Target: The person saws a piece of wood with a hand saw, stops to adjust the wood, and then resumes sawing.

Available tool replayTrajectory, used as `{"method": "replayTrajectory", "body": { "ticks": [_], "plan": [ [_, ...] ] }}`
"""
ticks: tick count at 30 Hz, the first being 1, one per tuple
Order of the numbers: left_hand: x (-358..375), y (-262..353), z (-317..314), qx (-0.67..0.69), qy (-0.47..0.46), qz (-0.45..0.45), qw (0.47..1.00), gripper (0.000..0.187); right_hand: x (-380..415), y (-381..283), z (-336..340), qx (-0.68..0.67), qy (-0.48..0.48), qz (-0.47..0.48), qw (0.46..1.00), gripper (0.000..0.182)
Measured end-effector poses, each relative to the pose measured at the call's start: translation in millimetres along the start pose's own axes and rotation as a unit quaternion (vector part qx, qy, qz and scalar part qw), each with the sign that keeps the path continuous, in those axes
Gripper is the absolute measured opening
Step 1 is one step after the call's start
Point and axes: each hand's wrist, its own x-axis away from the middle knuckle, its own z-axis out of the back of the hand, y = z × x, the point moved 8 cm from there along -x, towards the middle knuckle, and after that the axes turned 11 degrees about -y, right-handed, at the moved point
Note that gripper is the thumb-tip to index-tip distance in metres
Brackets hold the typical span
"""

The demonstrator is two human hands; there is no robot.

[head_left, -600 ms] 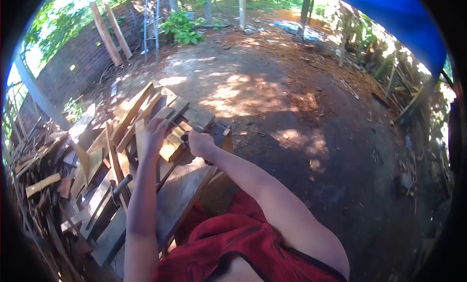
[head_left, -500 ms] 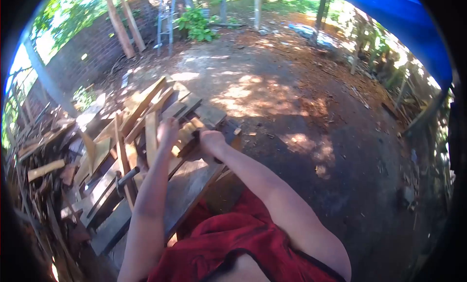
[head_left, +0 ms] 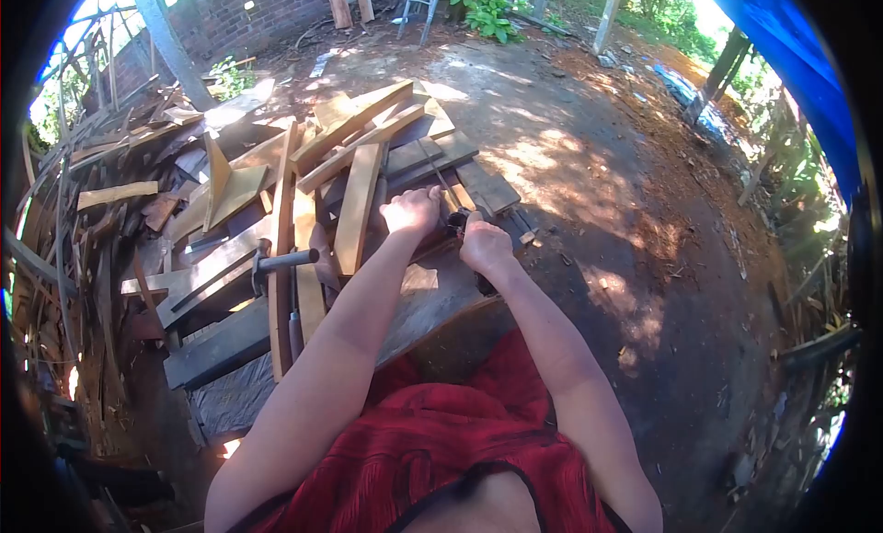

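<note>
My left hand (head_left: 412, 211) is closed at the back edge of the workbench (head_left: 428, 303); what it grips is hidden beneath the fingers. Just to its right, my right hand (head_left: 487, 245) wraps round a dark tool (head_left: 457, 220), whose shape is mostly covered. A small pale wood block (head_left: 459, 198) shows between the hands, with a thin rod (head_left: 436, 162) slanting up and away from it. Left of my left hand, a light plank (head_left: 359, 206) lies on the pile. A hammer (head_left: 287, 260) rests across boards further left.
Stacked boards (head_left: 368, 110) cover the bench's left and back. Scrap wood (head_left: 110, 197) is heaped at the far left. A ladder (head_left: 421, 7) and a brick wall (head_left: 248, 22) are behind. A blue tarp (head_left: 809, 73) hangs at the upper right.
The view has tilted down and shifted, so the bench and both hands appear further right. More of the hammer and boards shows, while less of the pale block is visible between the hands.
</note>
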Motion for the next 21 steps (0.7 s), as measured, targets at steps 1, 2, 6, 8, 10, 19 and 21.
{"method": "replayTrajectory", "body": {
  "ticks": [1, 2, 6, 8, 10, 19, 21],
  "plan": [
    [0, 1, -1, 0.001, -0.004, -0.005, 1.000, 0.045, 2, -1, 0, -0.009, 0.001, 0.010, 1.000, 0.030],
    [-1, -1, 0, 0.005, 0.002, -0.002, 1.000, 0.046, 6, 1, 2, -0.018, 0.004, 0.018, 1.000, 0.029],
    [0, 1, 2, 0.010, 0.002, -0.010, 1.000, 0.049, 58, 25, -8, -0.019, -0.035, -0.005, 0.999, 0.028],
    [-4, 0, 0, 0.017, 0.016, -0.022, 0.999, 0.052, 86, 39, -18, -0.011, -0.033, -0.016, 0.999, 0.027],
    [-4, 2, 0, 0.031, 0.005, -0.030, 0.999, 0.052, 105, 46, -26, 0.009, -0.083, -0.045, 0.996, 0.028],
    [-11, 1, -3, 0.023, 0.028, -0.053, 0.998, 0.050, 2, -2, 10, -0.029, 0.031, 0.039, 0.998, 0.027],
    [-14, 2, -5, 0.024, 0.025, -0.061, 0.998, 0.051, 6, 5, 7, -0.033, 0.028, 0.028, 0.999, 0.027]
  ]
}}
